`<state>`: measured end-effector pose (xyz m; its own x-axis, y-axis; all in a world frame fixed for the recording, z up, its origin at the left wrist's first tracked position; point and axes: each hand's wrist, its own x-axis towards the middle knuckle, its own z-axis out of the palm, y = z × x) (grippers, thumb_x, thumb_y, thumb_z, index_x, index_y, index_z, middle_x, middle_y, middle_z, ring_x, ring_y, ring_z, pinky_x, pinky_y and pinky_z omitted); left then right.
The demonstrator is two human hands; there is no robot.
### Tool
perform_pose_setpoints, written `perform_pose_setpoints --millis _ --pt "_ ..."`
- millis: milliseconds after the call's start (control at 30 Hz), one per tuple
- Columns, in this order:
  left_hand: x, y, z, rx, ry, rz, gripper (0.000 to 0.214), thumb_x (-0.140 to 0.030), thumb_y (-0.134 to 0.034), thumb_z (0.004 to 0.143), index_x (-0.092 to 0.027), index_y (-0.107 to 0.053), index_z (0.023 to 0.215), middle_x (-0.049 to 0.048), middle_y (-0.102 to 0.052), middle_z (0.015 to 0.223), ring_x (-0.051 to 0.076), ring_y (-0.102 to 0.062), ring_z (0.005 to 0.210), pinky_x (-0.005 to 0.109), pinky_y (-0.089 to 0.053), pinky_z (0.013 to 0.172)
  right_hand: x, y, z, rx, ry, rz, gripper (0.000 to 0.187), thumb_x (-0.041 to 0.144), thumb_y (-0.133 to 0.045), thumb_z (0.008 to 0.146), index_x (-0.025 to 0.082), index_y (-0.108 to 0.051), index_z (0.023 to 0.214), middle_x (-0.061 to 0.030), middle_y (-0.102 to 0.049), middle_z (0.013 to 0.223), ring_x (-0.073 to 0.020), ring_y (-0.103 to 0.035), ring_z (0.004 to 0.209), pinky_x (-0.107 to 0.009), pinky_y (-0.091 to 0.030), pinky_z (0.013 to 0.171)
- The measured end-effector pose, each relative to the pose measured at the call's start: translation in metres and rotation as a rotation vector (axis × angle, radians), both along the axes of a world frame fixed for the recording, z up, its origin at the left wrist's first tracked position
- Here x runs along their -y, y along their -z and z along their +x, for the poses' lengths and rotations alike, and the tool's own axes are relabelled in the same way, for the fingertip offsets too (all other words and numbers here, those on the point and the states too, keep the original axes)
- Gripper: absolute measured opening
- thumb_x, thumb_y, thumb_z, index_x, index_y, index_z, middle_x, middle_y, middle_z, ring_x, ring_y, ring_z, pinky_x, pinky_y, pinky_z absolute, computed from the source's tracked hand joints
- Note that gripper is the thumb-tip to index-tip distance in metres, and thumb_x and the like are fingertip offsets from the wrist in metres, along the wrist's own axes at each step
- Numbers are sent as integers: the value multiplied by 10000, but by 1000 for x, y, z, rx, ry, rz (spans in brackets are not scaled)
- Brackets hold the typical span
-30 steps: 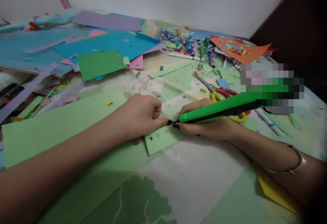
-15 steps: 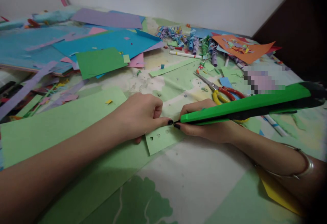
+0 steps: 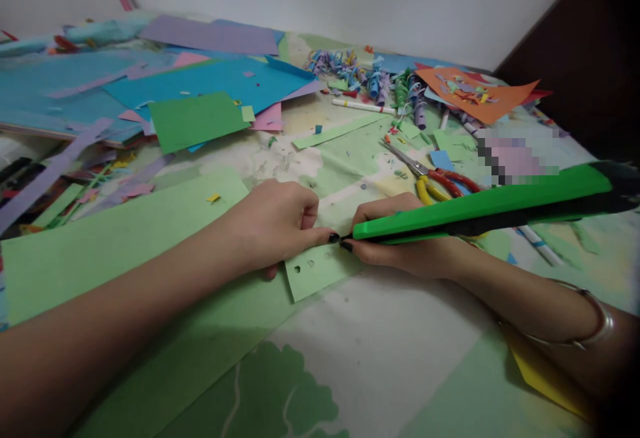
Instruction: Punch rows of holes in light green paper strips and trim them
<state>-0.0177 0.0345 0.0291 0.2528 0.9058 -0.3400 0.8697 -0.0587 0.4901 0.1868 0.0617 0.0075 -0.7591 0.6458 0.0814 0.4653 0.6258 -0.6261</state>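
Note:
A light green paper piece [image 3: 313,285] lies near the middle, with a row of small holes along it. My left hand [image 3: 273,225] has its fingers curled and its thumb pressed on this piece, gripping its far edge. My right hand [image 3: 395,238] is closed round a long green-and-black tool [image 3: 480,207]; its exact kind is unclear. The tool's thin dark tip meets the paper right beside my left thumb, and my right thumb touches the paper there too. Under my left forearm spreads a large light green sheet [image 3: 125,238].
Behind my right hand lie scissors [image 3: 425,175] with red and yellow handles. Further back are curled paper pieces [image 3: 380,85], white markers [image 3: 363,107] and an orange sheet [image 3: 475,95] with scraps. Blue [image 3: 210,88] and green sheets [image 3: 197,121] cover the left. Yellow paper [image 3: 545,378] lies under my right forearm.
Almost nothing differs. Both hands, the tool and the holed paper stay in the same place, apart from a very slight shift.

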Motion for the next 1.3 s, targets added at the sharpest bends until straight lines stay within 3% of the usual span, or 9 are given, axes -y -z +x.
perform_pose_setpoints --millis 667,800,900,1100,1300 --pt "0 1 0 -6 22 33 334 -473 -558 778 -203 -455 609 -50 -534 472 106 -476 253 240 -279 363 2 -2 -1 13 12 15 176 242 -615 786 200 -556 626 20 -561 551 -88 -436 512 -232 -353 483" --pt "1 0 0 -45 28 48 363 -493 -547 784 -202 -443 594 -41 -541 465 112 -494 269 233 -278 359 3 -4 0 16 11 26 169 285 -611 806 196 -604 662 11 -601 586 -94 -477 535 -227 -374 504" --pt "4 -4 1 -52 34 -41 410 -501 -511 800 -201 -408 541 -38 -503 384 128 -523 291 223 -307 362 4 -8 0 40 4 25 162 298 -610 808 182 -658 706 6 -626 611 -97 -503 549 -226 -381 519" --pt "9 -14 3 41 -11 -275 415 -449 -498 825 -203 -423 500 -35 -507 322 130 -554 318 203 -379 408 -1 -10 1 -29 -9 -97 175 320 -629 816 168 -680 744 3 -615 609 -98 -506 561 -205 -398 494" --pt "8 -10 5 45 18 -201 464 -448 -485 844 -200 -404 460 -33 -497 310 124 -529 289 214 -410 431 -7 -10 1 -60 -1 -230 176 311 -635 809 183 -643 689 17 -559 579 -87 -470 530 -194 -372 430"
